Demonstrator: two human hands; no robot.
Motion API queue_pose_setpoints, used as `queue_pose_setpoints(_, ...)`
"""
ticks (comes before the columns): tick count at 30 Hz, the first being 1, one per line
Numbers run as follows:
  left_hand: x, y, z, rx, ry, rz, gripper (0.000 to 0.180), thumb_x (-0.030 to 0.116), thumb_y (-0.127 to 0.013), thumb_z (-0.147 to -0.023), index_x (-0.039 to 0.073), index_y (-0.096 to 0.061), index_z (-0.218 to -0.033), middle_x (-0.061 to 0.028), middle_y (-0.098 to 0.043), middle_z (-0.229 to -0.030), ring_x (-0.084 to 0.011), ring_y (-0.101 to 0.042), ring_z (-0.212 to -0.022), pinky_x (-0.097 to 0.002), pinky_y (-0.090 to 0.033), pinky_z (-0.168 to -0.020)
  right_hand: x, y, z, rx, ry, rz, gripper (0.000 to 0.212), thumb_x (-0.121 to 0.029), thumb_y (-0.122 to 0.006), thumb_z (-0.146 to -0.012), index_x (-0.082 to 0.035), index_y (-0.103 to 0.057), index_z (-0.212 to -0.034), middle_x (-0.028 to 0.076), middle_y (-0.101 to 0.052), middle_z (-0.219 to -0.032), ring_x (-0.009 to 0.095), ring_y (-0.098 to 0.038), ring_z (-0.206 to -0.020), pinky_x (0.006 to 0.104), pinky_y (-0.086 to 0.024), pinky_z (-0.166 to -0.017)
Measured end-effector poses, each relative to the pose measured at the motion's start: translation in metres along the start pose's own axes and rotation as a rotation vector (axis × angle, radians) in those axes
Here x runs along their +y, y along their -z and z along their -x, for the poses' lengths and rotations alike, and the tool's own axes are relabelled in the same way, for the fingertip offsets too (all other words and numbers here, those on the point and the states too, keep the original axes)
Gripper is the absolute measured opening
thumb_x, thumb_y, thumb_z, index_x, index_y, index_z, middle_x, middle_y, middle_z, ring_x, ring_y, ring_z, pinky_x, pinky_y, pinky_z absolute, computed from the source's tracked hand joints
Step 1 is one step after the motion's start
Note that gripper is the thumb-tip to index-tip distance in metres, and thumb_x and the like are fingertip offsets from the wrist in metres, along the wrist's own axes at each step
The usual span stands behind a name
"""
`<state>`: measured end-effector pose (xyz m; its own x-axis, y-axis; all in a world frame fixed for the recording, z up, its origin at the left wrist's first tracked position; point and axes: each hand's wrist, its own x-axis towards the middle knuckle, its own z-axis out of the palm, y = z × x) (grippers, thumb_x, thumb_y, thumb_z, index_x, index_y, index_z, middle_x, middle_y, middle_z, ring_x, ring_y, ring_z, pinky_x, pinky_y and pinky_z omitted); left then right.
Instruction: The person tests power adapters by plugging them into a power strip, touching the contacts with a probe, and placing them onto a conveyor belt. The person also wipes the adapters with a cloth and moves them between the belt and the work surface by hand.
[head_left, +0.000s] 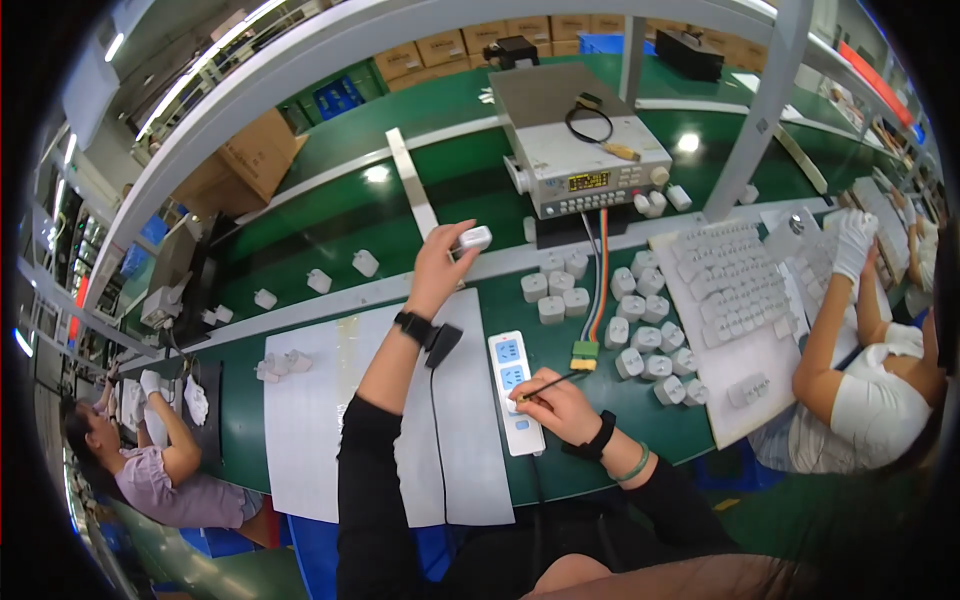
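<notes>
My left hand [437, 265] is raised over the back rail of the bench, its fingers closed round a small white plug-in charger [475, 239]. Lower down, my right hand [562, 408] pinches the end of a thin black cable [548, 387] over a white power strip [523, 437] with blue sockets. The cable runs to a green connector block [584, 350], from which rainbow-coloured wires lead up to a grey bench meter [600, 180]. My right fingers partly hide the strip's lower sockets and what the cable end meets.
Several white chargers [630, 307] stand right of the wires; more lie in rows on a pale board [700, 260]. Others rest along the conveyor [365, 263]. A white sheet [310, 430] lies at left. Co-workers sit at left [180, 480] and right [860, 400].
</notes>
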<state>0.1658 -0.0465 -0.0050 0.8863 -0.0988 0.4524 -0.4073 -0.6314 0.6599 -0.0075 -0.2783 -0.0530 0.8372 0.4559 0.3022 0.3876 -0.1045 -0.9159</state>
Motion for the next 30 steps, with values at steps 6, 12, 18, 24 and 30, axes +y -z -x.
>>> queue_pose_setpoints(6,-0.055,-0.043,-0.038,-0.196,0.028,-0.322,0.038,0.012,-0.064,-0.078,0.010,-0.060,-0.116,-0.0118,-0.060,-0.112,-0.0288,-0.060,-0.103,-0.0380,-0.050,-0.085,-0.003,-0.001,0.002,-0.036,-0.039,0.010,0.017,-0.015,-0.068,-0.084,-0.010,-0.067,-0.100,0.007,-0.057,-0.089,0.020,-0.061,-0.072,0.0292,-0.049,-0.066)
queue_pose_setpoints(12,-0.033,-0.026,-0.060,-0.316,-0.061,-0.624,0.034,0.015,-0.061,-0.079,0.014,-0.062,-0.113,-0.0096,-0.060,-0.116,-0.0294,-0.061,-0.103,-0.0413,-0.051,-0.084,-0.005,0.013,0.009,-0.019,-0.018,0.091,0.020,-0.017,-0.069,-0.084,-0.013,-0.066,-0.103,0.006,-0.058,-0.090,0.022,-0.063,-0.074,0.0305,-0.050,-0.065)
queue_pose_setpoints(18,-0.120,0.038,-0.059,-0.695,0.555,-1.513,0.032,0.014,-0.063,-0.076,0.019,-0.067,-0.107,-0.0011,-0.060,-0.116,-0.0262,-0.056,-0.110,-0.0460,-0.048,-0.081,-0.009,0.004,0.003,-0.038,-0.014,0.094,0.019,-0.019,-0.069,-0.083,-0.013,-0.067,-0.102,0.006,-0.058,-0.090,0.024,-0.063,-0.073,0.0319,-0.050,-0.064)
queue_pose_setpoints(24,-0.094,0.079,-0.027,-0.490,0.116,-1.082,0.032,0.009,-0.057,-0.083,0.015,-0.067,-0.112,-0.0094,-0.059,-0.119,-0.0268,-0.056,-0.105,-0.0415,-0.048,-0.080,-0.008,0.006,0.001,-0.010,0.011,0.053,0.018,-0.012,-0.067,-0.083,-0.010,-0.067,-0.101,0.007,-0.056,-0.089,0.023,-0.060,-0.072,0.0298,-0.048,-0.066)
queue_pose_setpoints(30,-0.004,0.034,0.057,-0.258,0.335,0.475,0.042,0.006,-0.065,-0.086,0.007,-0.051,-0.126,-0.0049,-0.059,-0.113,-0.0144,-0.058,-0.100,-0.0275,-0.049,-0.081,-0.004,0.002,0.003,0.006,0.005,0.038,0.017,-0.008,-0.066,-0.084,-0.007,-0.066,-0.101,0.008,-0.055,-0.088,0.021,-0.058,-0.074,0.0281,-0.047,-0.067)
